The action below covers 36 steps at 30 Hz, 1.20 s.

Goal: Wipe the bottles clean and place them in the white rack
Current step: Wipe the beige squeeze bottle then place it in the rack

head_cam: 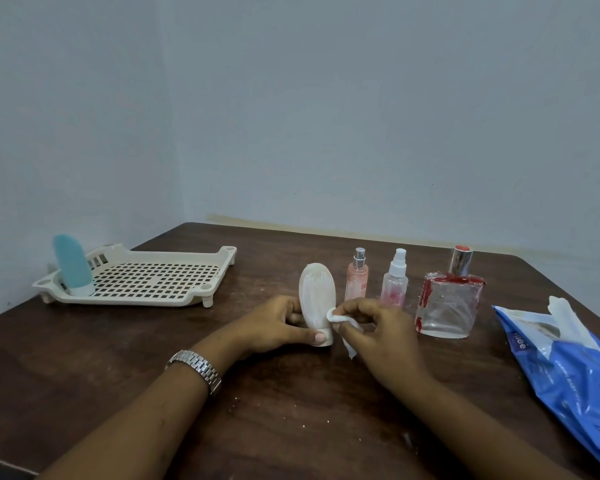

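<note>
Your left hand (274, 323) grips the cream bottle (317, 296), which stands cap-down near the middle of the desk (291, 410), with your thumb on the cap. Your right hand (378, 334) pinches a white wipe (340, 318) against the bottle's lower right side. The white rack (146, 282) sits at the far left corner, with a blue bottle (72, 265) standing in its left end. Behind your right hand, a pink spray bottle (356, 278), a clear spray bottle (395, 282) and a square glass bottle (449, 306) stand in a row. A blue packet (568, 368) lies at the right edge.
</note>
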{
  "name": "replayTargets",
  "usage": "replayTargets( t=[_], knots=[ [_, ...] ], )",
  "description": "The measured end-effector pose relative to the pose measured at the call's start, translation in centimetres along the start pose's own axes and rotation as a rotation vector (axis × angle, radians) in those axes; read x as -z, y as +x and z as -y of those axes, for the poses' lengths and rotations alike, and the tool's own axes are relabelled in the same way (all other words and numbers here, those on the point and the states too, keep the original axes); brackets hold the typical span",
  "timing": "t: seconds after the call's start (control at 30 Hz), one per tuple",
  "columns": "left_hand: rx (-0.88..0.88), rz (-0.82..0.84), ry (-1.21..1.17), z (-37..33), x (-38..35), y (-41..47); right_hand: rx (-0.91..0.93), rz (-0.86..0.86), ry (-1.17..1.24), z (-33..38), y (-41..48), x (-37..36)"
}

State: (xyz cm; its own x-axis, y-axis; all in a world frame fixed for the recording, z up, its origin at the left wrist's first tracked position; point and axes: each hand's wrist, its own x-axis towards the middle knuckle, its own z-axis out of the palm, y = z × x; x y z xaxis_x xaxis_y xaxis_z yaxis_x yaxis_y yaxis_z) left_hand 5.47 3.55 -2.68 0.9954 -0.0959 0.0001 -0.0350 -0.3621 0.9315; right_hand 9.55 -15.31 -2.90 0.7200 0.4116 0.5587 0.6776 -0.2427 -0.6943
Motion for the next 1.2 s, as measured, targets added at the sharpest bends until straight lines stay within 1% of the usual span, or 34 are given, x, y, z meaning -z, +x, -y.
replayTargets(
  t=[0.1, 0.23, 0.37, 0.5, 0.57, 0.7, 0.87, 1.03, 1.2],
  knots=[
    [-0.009, 0.002, -0.018, 0.0, 0.0, 0.0, 0.067, 0.001, -0.093, -0.1, -0.1, -0.3],
    [-0.013, -0.011, -0.022, -0.1, -0.1, 0.0, 0.105, 0.024, -0.155, -0.1, -0.4, -0.2],
    [-0.012, -0.033, -0.002, -0.1, -0.1, 0.0, 0.152, -0.023, -0.175, -0.2, 0.1, -0.3],
    [-0.019, -0.034, -0.016, 0.1, -0.1, 0.1, 0.268, 0.065, -0.288, 0.1, -0.5, -0.4],
    [-0.017, -0.033, -0.024, 0.1, -0.2, 0.1, 0.274, 0.077, -0.309, 0.0, -0.6, -0.3],
    [-0.014, -0.064, -0.038, 0.2, -0.2, 0.3, 0.261, 0.026, -0.307, 0.2, 0.0, -0.4],
    [-0.021, -0.067, -0.008, 0.1, -0.2, 0.3, 0.289, 0.13, -0.342, 0.5, -0.7, -0.4],
    [-0.007, -0.082, -0.031, 0.3, -0.3, 0.4, 0.24, 0.056, -0.34, 0.3, 0.3, -0.4],
    [-0.01, -0.1, -0.001, 0.3, -0.4, 0.4, 0.33, 0.169, -0.406, 0.6, -0.5, -0.5]
  ],
)
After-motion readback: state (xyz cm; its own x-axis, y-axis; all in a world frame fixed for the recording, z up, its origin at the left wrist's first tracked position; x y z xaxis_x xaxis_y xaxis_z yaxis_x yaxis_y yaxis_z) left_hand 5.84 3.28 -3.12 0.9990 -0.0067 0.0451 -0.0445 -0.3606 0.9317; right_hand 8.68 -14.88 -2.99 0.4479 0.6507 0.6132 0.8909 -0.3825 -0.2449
